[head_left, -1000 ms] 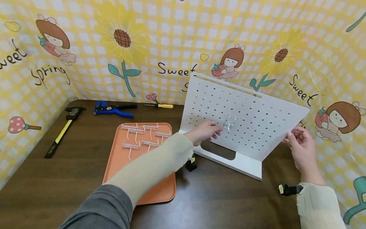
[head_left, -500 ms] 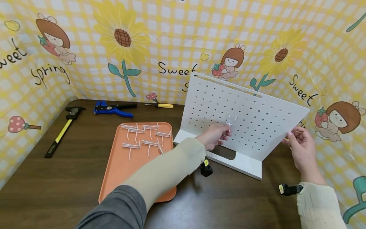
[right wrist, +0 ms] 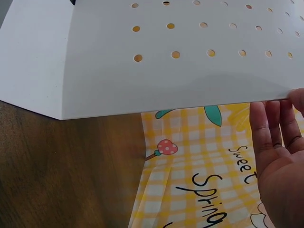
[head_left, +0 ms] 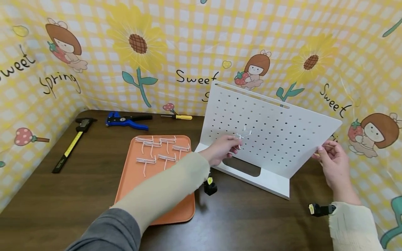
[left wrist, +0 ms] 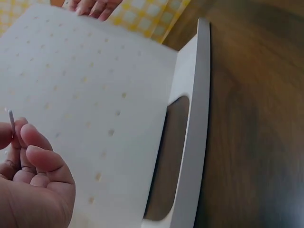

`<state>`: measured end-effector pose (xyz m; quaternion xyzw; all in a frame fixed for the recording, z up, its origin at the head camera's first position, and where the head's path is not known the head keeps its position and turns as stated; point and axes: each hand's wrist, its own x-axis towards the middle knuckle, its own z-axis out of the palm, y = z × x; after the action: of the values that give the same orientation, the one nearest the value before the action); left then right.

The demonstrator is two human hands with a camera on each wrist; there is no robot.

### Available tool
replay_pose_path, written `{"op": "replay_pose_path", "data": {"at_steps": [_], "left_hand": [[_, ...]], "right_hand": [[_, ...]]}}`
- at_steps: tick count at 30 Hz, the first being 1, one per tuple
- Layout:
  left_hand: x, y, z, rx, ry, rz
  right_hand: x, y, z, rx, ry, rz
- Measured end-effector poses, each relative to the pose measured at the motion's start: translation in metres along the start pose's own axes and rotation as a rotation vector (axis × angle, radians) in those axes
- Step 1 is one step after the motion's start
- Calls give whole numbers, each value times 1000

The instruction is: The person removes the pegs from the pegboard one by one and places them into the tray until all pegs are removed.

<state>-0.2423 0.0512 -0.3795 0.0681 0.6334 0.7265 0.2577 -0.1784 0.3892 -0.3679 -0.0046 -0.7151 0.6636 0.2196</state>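
Note:
A white pegboard stands tilted back on its white base, which has an oblong cutout. In the head view my left hand pinches a white wire hook in front of the board's lower middle. Only the tip of that hook's stem shows above the fingers of the left hand in the left wrist view. Whether its prongs touch the board cannot be told. At the board's right edge my right hand grips the panel, thumb in front and fingers behind, as the right wrist view also shows.
An orange tray left of the board bears several white wire hooks, partly behind the left sleeve. Along the back lie a caliper, blue wire-stripping pliers and a yellow-handled screwdriver. Patterned cloth hangs behind the table.
My left hand first moved right to the hook at the board, then back left with the hook between its fingers. The right hand keeps its grip on the board's edge.

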Motion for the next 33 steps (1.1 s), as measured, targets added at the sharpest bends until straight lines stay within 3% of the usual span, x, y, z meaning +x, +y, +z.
{"op": "replay_pose_path", "data": {"at_steps": [7, 16, 26, 29, 33], "left_hand": [[-30, 6, -40, 84, 31, 49], [-67, 17, -91, 170, 131, 110], [-113, 21, -146, 410, 179, 157], [-129, 23, -161, 473, 198, 157], [-151, 20, -178, 549, 220, 113]], "right_hand": [[-5, 0, -5, -16, 20, 37], [-5, -1, -6, -63, 67, 54], [1, -6, -2, -34, 46, 65], [1, -6, -1, -29, 43, 61], [0, -5, 2, -17, 36, 50]]}}
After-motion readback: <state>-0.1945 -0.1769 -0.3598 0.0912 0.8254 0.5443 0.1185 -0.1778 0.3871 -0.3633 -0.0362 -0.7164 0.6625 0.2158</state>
